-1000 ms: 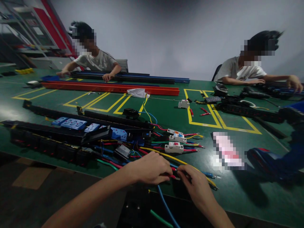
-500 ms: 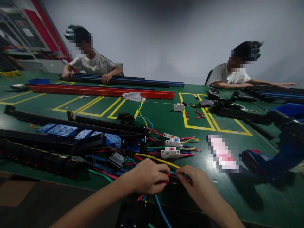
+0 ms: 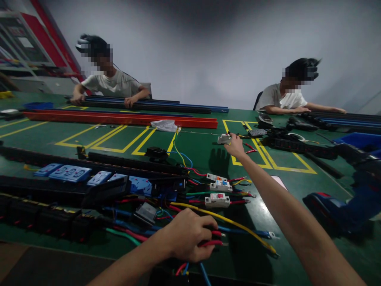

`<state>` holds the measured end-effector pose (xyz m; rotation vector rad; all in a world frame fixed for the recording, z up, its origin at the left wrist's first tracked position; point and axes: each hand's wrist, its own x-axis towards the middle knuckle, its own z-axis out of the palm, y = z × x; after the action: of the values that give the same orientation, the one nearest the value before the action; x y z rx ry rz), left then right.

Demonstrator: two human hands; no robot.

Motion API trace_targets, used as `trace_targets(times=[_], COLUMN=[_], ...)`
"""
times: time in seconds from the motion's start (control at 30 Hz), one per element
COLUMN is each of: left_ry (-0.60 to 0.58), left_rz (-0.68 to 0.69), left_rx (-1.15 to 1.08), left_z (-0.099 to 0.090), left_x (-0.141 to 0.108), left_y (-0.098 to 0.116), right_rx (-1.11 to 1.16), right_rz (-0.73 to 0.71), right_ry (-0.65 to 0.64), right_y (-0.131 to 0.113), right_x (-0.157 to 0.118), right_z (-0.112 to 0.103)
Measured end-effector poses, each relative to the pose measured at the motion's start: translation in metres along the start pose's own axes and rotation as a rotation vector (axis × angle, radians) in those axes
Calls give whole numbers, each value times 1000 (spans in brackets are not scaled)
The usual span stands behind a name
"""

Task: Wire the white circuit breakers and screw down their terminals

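My left hand [image 3: 192,234] is closed around red wires [image 3: 218,242], whose ends with metal terminals poke out past the fingers. Stretched far across the table, my right hand [image 3: 235,145] has its fingers on a white circuit breaker [image 3: 223,139]; they look closed on its right end. A yellow wire [image 3: 238,226] and a blue wire [image 3: 258,233], both tipped with lugs, lie just beyond my left hand. Several wired white breakers, among them one with a red switch [image 3: 217,200], rest between my two hands.
Black strips with blue sockets [image 3: 71,173] cover the left side. A cordless power tool [image 3: 330,210] stands at right, near a phone [image 3: 279,182] partly behind my forearm. Orange rails [image 3: 125,118] lie farther back. Two people [image 3: 116,85] sit working across the table.
My right hand has left the wires by my left hand and reached forward to the loose breaker. The yellow and blue wire ends now lie free. My left hand still grips red wires.
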<state>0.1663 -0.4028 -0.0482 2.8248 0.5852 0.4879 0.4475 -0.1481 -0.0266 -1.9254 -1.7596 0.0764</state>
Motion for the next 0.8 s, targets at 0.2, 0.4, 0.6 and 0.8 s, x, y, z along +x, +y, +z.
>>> trace_targets(times=[0.2,0.4,0.6,0.8], left_ry=[23,31,11,-6], left_rz=[17,25,37,47], left_rx=[3,1,-23,-37], left_z=[0,-4,-3,-3], left_x=[-1,1,0,-1], left_y=[-1,-1,-1,-2], right_rx=[-48,-62,86,478], right_rz=[103,86,-22,-94], right_ry=[-77,-70,-25,-48], right_y=[12,15,6,-2], right_x=[32,30,-5,-118], right_z=[33,33,1,-88])
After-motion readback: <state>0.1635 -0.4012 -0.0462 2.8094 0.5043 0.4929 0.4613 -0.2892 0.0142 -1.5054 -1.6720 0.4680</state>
